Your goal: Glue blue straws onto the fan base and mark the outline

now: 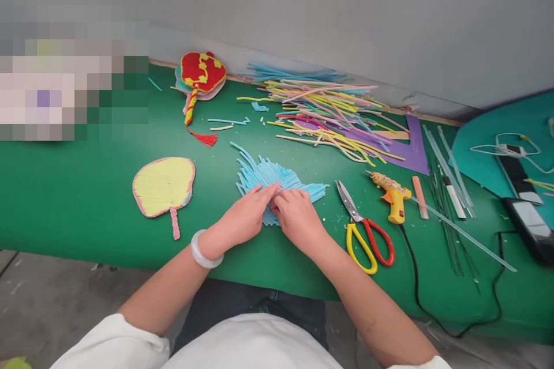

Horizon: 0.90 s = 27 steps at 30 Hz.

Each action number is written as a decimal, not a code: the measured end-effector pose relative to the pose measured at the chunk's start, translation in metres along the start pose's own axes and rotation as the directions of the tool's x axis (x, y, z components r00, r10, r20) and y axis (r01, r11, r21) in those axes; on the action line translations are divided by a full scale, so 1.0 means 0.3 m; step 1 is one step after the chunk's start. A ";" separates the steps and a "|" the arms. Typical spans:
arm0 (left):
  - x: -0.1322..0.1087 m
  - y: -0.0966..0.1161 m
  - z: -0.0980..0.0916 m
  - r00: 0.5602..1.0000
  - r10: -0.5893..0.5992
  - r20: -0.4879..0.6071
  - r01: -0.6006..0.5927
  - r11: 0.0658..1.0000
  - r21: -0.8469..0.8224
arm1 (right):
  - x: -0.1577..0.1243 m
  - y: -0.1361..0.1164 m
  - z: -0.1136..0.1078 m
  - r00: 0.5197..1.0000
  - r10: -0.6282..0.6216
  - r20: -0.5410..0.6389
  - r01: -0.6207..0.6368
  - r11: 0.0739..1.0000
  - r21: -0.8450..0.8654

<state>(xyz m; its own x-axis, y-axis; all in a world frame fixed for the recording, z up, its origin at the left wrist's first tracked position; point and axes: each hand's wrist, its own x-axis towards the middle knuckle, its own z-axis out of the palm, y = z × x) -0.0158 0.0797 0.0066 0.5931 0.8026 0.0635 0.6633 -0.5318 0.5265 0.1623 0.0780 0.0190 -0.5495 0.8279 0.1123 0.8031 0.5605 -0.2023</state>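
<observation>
A blue fan-shaped piece made of many pipe cleaners [270, 176] lies on the green table before me, its strand ends spread unevenly. My left hand [244, 216], with a pale bangle on the wrist, is closed over its near middle, fingers fairly straight and pressed together. My right hand [298, 219] meets it there, fingers curled and pinching the same piece. The fingertips nearly touch and cover the part between them. To the left lies a yellow fan with a pink rim and handle [164, 187]. Scissors with red and yellow handles [361, 228] lie open right of my right hand.
Behind are a red and yellow fan with a tassel [203, 72] and a heap of coloured pipe cleaners [324, 104] on a purple sheet [418, 144]. At right lie a yellow glue gun [393, 196] with a cord, clear glue sticks [450, 161] and green wires [445, 219].
</observation>
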 end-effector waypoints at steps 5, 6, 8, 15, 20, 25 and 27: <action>-0.009 -0.012 0.015 1.000 0.025 -0.006 -0.024 0.999 0.031 | -0.006 0.000 0.003 0.997 0.081 0.011 -0.082 0.992 0.100; -0.011 -0.014 0.018 1.000 0.028 -0.002 -0.028 0.999 0.040 | -0.011 0.003 -0.001 0.994 0.110 0.014 -0.111 0.982 0.152; -0.014 -0.018 0.021 1.000 0.029 0.008 -0.029 0.998 0.054 | -0.024 0.016 -0.016 0.987 0.159 0.010 -0.156 0.955 0.253; -0.017 -0.018 0.019 0.999 0.041 0.025 -0.043 0.997 0.064 | -0.073 0.085 -0.065 0.900 0.413 -0.135 -0.307 0.825 0.475; -0.013 -0.015 0.015 0.999 0.024 0.033 -0.026 0.998 0.050 | -0.080 0.090 -0.029 0.939 0.333 -0.081 -0.273 0.869 0.413; -0.015 -0.018 0.016 0.999 0.032 0.032 -0.034 0.998 0.046 | -0.079 0.061 -0.007 0.973 0.232 -0.008 -0.215 0.915 0.341; -0.016 -0.017 0.016 0.999 0.034 0.032 -0.035 0.999 0.037 | -0.077 0.050 -0.010 0.983 0.183 0.008 -0.175 0.930 0.324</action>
<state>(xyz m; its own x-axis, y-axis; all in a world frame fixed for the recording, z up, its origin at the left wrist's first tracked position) -0.0199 0.0773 -0.0004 0.6295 0.7752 0.0540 0.6585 -0.5690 0.4926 0.1878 0.0673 0.0164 -0.3954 0.9161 0.0661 0.7683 0.3693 -0.5229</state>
